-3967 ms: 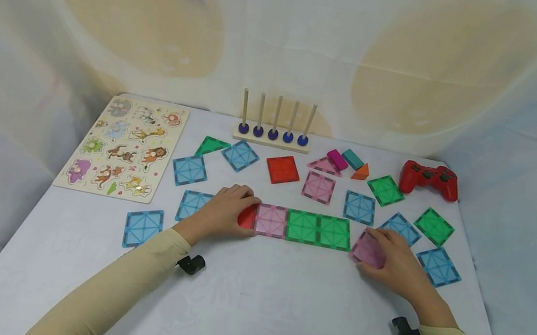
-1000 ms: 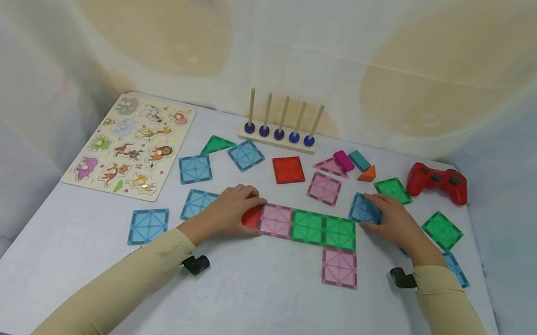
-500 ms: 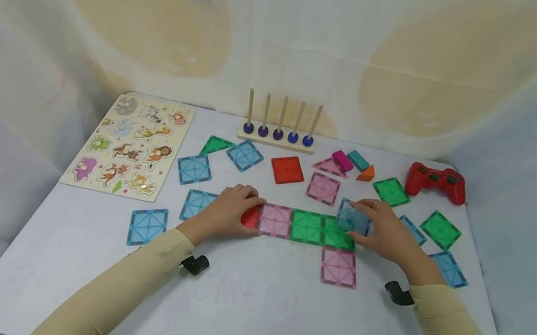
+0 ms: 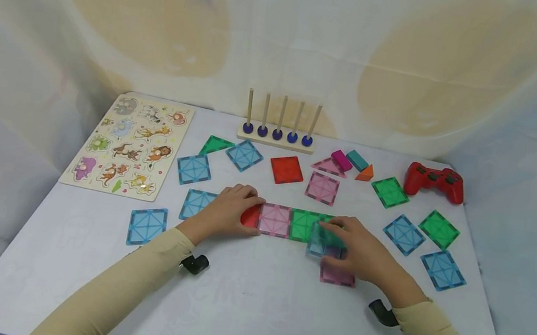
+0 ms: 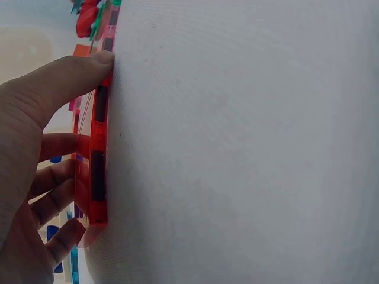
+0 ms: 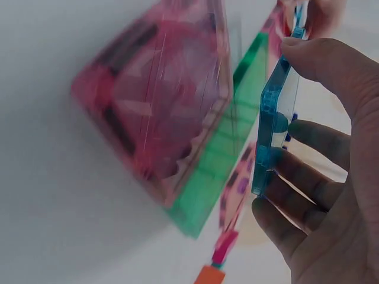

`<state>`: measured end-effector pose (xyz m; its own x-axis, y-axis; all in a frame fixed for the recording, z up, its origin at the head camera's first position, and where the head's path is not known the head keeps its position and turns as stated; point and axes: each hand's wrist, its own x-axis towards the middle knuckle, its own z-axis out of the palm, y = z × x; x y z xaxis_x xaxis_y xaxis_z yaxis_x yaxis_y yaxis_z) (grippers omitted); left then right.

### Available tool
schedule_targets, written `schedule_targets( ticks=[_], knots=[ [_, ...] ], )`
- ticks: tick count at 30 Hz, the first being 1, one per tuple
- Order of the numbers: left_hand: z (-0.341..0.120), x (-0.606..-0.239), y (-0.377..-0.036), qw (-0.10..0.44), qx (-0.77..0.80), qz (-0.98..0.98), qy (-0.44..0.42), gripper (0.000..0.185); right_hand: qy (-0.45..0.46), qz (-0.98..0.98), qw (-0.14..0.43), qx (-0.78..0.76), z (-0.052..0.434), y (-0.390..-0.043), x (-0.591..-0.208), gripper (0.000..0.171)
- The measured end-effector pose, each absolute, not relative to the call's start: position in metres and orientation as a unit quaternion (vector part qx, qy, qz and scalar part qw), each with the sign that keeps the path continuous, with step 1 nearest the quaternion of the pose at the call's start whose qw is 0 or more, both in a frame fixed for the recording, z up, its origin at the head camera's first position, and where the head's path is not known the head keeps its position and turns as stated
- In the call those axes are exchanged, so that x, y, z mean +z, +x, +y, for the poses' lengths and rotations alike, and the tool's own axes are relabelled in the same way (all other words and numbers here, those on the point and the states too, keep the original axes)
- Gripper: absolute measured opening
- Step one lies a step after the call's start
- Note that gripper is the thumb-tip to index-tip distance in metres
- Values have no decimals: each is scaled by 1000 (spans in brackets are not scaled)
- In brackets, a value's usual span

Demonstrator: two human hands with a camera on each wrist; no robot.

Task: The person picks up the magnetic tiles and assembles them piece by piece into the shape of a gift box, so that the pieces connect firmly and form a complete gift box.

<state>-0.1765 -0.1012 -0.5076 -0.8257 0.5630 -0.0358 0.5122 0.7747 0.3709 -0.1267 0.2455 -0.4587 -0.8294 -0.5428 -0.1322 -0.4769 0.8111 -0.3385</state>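
Note:
My left hand (image 4: 226,211) holds a red square magnetic tile (image 4: 251,216) flat on the table, thumb on its near edge. In the left wrist view, the fingers lie across that red tile (image 5: 98,142). A pink tile (image 4: 275,220) and two green tiles (image 4: 301,226) continue the row rightward. My right hand (image 4: 365,252) pinches a blue square magnetic tile (image 4: 317,242) over the row, partly hiding the last green one. The right wrist view has this blue tile (image 6: 273,118) edge-on between thumb and fingers. Below it lies another pink tile (image 4: 337,278), attached under the row's right end.
Loose blue tiles (image 4: 147,226), green tiles (image 4: 439,229) and a red tile (image 4: 286,170) lie around. An animal puzzle board (image 4: 129,145) is at left, a peg stand (image 4: 275,138) with blue beads at the back, small blocks (image 4: 357,160) and a red game controller (image 4: 435,182) at right.
My right hand let go of a pink tile below the row, picked up the blue tile from behind it and carried it left and nearer. The left hand stays on the red tile.

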Motion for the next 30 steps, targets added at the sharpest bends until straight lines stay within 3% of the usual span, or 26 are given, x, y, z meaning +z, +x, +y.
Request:
schedule_targets(
  ticks=[20, 30],
  knots=[
    [-102, -510, -177, 69, 176, 939, 286, 75, -352, 921, 109, -128, 216, -103, -472, 75],
    [-101, -512, -178, 65, 177, 939, 287, 76, -375, 919, 67, -104, 212, -99, -482, 77]
  ],
)
